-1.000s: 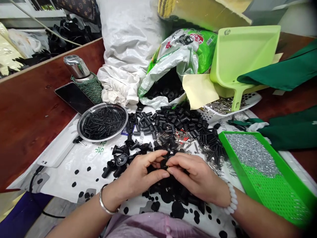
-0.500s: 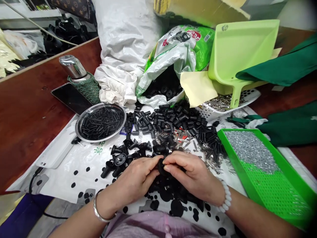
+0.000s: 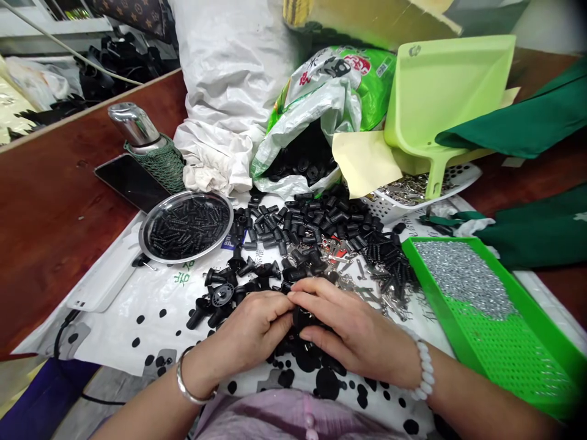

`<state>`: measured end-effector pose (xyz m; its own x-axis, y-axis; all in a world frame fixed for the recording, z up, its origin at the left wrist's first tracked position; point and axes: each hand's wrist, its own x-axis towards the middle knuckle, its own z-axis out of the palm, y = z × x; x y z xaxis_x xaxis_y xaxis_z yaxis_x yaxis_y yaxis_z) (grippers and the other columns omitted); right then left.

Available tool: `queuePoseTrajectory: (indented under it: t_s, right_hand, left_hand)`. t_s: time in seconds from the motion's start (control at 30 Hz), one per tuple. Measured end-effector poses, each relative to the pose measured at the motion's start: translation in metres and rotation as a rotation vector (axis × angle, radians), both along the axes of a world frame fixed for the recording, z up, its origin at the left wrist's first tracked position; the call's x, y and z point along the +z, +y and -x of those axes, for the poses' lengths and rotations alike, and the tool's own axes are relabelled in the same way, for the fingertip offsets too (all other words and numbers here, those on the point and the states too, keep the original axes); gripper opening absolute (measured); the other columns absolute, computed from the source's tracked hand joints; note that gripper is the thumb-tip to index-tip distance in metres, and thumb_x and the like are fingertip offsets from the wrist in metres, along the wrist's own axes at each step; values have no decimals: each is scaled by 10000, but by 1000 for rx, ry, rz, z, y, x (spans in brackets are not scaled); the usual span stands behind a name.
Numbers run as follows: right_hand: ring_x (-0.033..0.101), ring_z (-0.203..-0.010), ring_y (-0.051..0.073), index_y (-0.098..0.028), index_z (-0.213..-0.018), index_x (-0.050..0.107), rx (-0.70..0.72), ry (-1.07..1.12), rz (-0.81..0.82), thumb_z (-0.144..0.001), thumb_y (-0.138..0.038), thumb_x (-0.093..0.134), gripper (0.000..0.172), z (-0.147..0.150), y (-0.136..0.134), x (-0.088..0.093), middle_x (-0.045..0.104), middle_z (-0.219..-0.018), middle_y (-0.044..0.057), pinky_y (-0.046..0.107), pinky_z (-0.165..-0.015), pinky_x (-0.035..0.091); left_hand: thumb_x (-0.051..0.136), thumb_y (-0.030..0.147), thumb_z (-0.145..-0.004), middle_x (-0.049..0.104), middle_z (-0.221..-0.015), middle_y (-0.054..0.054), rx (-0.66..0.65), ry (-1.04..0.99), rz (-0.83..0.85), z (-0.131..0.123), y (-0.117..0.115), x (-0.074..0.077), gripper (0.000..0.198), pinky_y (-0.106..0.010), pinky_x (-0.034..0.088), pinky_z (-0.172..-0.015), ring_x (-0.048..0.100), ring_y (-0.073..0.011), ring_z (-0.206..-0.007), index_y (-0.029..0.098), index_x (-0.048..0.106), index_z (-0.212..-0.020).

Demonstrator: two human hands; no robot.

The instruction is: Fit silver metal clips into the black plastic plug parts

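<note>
A black round plastic part (image 3: pixel 301 319) sits between my two hands, partly hidden by the fingers. My left hand (image 3: pixel 257 327) pinches it from the left with thumb and forefinger. My right hand (image 3: pixel 343 318) curves over it from the right, fingers on top and thumb lower down, its fingertips meeting those of my left. Beneath the hands lies a dark pile of similar black parts (image 3: pixel 308 359). Flanged black plastic pieces (image 3: pixel 222 294) are scattered to the left. Just beyond my right hand are small metal strips (image 3: pixel 362 287).
Black cylinders (image 3: pixel 279 229) heap behind the hands. Black springlike pieces fill a round metal tray (image 3: pixel 230 229) at left. A green tray (image 3: pixel 422 293) of small silvery parts stands at right. Farther back are an open bag (image 3: pixel 343 101), a light-green dustpan (image 3: pixel 454 91) and a phone (image 3: pixel 131 183).
My right hand's fingers have extended forward over the black part, from a pinch to a wider hold, and its thumb has dropped lower. My left hand has barely moved.
</note>
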<state>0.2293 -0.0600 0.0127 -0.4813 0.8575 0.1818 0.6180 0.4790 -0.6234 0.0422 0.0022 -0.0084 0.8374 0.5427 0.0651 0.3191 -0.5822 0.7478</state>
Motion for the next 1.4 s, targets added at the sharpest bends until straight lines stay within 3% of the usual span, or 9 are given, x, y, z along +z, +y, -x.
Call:
queuePoseTrajectory:
  t_s: [0.13,0.37,0.6,0.77,1.0,1.13,1.4]
  right_hand:
    - [520,-1035,215,-118,-1260,409,-49,10,-30,-871,-212,518,414,4,-4,-4,504,-1166,135,338,-843,495]
    - [572,-770,198,-100,-1205,459,-175,4,-180,-902,-421,480,441,4,-6,-2,572,-897,91,315,-633,512]
    - [590,-801,209,-80,-1201,472,-217,-51,-250,-918,-481,409,495,10,-7,-4,599,-929,114,317,-638,500]
    - [601,-733,194,-82,-1153,522,-252,-69,-190,-914,-548,344,553,12,-6,-5,607,-869,99,299,-592,494]
    - [624,-727,203,-69,-1144,539,-298,-154,-301,-942,-512,287,548,18,-6,-10,632,-867,112,306,-594,493]
    - [620,-683,202,-30,-1098,555,-318,-136,-363,-940,-505,303,560,20,-3,-14,633,-853,128,307,-549,489]
    - [589,-699,189,-77,-1088,552,-226,-71,-281,-918,-484,411,462,8,2,2,604,-809,79,304,-596,479]
  left_hand:
    - [450,125,-858,533,-603,17,17,-36,-4,-2,1,1,188,-189,357,-536,459,-83,-535,146,575,-719]
    - [470,140,-869,603,-641,8,57,-174,-137,-5,1,-1,153,-195,389,-581,528,-91,-569,158,604,-797]
    - [465,114,-853,514,-551,19,57,-235,-116,-6,-2,-9,210,-194,350,-513,447,-78,-499,137,571,-674]
    - [446,154,-879,546,-585,-2,48,-282,-225,-6,0,-15,219,-211,377,-555,478,-97,-545,145,591,-715]
    - [438,153,-875,550,-557,-2,91,-274,-169,-9,-1,-18,254,-194,389,-532,484,-91,-518,140,587,-670]
    - [427,174,-883,550,-540,-2,145,-286,-227,-10,-1,-18,279,-194,383,-506,478,-90,-494,141,601,-667]
    - [468,155,-876,577,-582,9,125,-309,-248,-9,8,-6,183,-197,401,-548,488,-85,-520,151,618,-770]
